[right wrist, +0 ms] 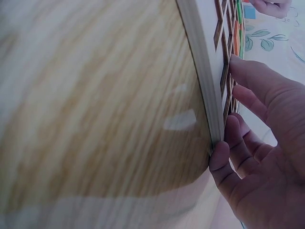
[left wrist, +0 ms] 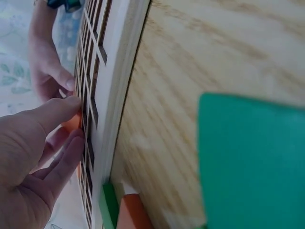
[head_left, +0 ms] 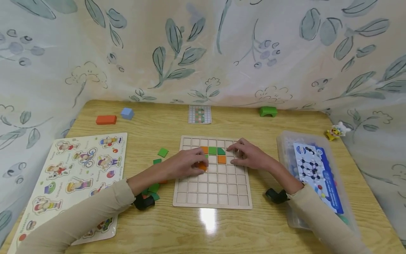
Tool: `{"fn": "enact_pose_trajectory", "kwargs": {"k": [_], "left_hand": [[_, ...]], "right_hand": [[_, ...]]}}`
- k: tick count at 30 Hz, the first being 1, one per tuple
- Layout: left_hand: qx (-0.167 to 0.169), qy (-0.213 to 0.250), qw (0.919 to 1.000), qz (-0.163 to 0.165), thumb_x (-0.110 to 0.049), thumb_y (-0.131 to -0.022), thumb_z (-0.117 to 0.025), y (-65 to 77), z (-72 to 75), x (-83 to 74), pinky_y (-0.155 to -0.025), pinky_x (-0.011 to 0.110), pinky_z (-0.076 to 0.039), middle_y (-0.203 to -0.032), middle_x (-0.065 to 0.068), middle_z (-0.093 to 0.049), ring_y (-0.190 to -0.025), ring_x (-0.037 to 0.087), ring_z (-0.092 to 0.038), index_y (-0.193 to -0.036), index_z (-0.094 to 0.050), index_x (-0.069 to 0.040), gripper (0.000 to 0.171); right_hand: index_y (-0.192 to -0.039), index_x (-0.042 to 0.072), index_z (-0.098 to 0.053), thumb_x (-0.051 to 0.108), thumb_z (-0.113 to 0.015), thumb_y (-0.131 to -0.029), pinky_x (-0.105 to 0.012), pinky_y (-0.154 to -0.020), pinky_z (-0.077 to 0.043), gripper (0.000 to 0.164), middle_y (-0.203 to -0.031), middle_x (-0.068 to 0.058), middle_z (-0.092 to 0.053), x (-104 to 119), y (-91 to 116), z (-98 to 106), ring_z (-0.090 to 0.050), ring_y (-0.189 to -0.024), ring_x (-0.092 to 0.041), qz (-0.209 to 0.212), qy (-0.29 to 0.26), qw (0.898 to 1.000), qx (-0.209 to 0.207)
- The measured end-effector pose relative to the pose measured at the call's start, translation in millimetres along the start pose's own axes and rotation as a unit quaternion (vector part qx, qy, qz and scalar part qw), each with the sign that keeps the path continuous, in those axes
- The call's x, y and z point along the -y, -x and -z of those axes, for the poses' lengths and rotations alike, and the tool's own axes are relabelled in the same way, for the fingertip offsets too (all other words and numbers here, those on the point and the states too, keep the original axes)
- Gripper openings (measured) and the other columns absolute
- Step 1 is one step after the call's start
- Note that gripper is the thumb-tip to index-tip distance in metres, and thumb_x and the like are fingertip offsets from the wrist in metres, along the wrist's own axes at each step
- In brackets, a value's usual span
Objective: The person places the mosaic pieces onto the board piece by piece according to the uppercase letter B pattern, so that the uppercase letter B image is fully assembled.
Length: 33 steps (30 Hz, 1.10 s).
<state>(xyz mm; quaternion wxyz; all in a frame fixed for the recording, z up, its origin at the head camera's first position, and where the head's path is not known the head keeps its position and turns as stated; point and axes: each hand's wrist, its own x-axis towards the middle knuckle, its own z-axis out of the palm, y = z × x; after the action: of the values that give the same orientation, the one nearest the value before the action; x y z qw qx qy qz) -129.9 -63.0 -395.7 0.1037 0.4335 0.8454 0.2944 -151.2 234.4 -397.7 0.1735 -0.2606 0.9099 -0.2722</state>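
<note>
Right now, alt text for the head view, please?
A left hand pinches an orange tile at a wooden grid board; the right hand touches the board's right side. Loose tiles and sports puzzle lie left, molecular model box right, pattern card behind.

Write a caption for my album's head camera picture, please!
Left hand pinches an orange tile at the wooden grid board while the right hand touches its right side.

There is room between the sleeves (head_left: 323,218) nearside of the grid board (head_left: 212,199), but tiles (head_left: 154,188) crowd its left.
</note>
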Motion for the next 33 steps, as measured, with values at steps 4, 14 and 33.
{"fn": "enact_pose_trajectory", "kwargs": {"k": [4,14,33], "left_hand": [[-0.013,-0.002,0.9999,-0.002,-0.017,-0.091,-0.068,1.1,0.3,-0.6,-0.075,0.018,-0.049,-0.104,-0.004,-0.059,-0.085,0.008,-0.058,-0.101,-0.069,-0.018,0.010],[0.011,-0.044,0.9989,0.014,-0.016,-0.091,-0.068,1.8,3.6,-11.3,-0.070,0.018,-0.046,-0.095,-0.003,-0.059,-0.079,0.006,-0.053,-0.095,-0.076,-0.014,0.009],[-0.085,-0.020,0.9914,0.098,-0.013,-0.085,-0.074,108.5,64.8,49.8,-0.068,0.024,-0.050,-0.098,-0.003,-0.065,-0.082,0.009,-0.058,-0.099,-0.077,-0.016,0.015]], "right_hand": [[-0.126,0.015,-0.062,0.028,-0.070,-0.089,-0.033,-0.078,-0.043,0.039,-0.107,-0.007,-0.050,1,-1,1,-0.049,-0.088,-0.016,0.001,0.002,1.000,0.000],[-0.127,0.016,-0.061,0.027,-0.071,-0.089,-0.034,-0.079,-0.044,0.040,-0.107,-0.008,-0.050,2,1,3,-0.049,-0.090,-0.017,-0.005,-0.010,1.000,0.002],[-0.126,0.013,-0.061,0.025,-0.071,-0.089,-0.034,-0.079,-0.044,0.040,-0.107,-0.008,-0.050,4,2,1,-0.049,-0.089,-0.017,0.000,-0.010,1.000,0.003]]}}
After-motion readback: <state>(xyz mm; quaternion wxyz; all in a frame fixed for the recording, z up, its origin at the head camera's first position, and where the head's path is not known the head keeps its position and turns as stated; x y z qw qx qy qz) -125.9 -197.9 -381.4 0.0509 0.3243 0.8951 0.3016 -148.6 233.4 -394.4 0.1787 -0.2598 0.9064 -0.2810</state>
